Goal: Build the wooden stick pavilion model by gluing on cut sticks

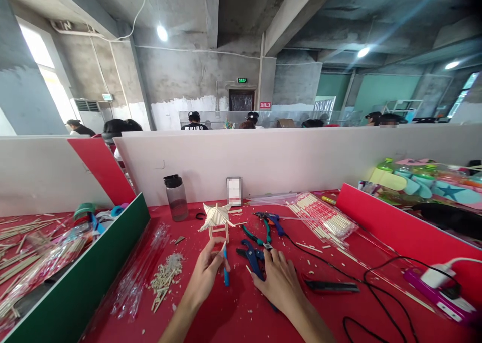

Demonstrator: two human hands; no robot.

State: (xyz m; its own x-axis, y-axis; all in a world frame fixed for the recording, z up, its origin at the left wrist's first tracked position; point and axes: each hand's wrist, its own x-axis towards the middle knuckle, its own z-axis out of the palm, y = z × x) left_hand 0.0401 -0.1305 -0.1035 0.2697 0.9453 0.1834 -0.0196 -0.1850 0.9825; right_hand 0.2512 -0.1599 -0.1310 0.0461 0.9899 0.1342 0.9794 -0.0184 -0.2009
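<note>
My left hand point(208, 265) is closed, pinching a slim blue pen-like tool point(226, 270) with a pale upper end. Just beyond it stands a small pavilion model point(217, 218) of pale wooden sticks, with a pointed roof on thin legs. My right hand point(280, 277) lies over a blue-handled cutter point(253, 258), fingers bent around its handles, which the palm partly hides. A short stick shows by the right thumb. Past the right fingertips are green-handled pliers point(256, 236) and a blue glue gun point(276, 224) with a black cord.
Stick offcuts point(165, 277) and clear plastic wrappers point(139, 267) lie left. Bundled sticks point(324, 220), a black utility knife point(331, 286) and a purple power strip point(440, 295) are right. A bottle point(175, 197) and phone point(234, 191) stand behind. Green point(83, 272) and red boards border the sides.
</note>
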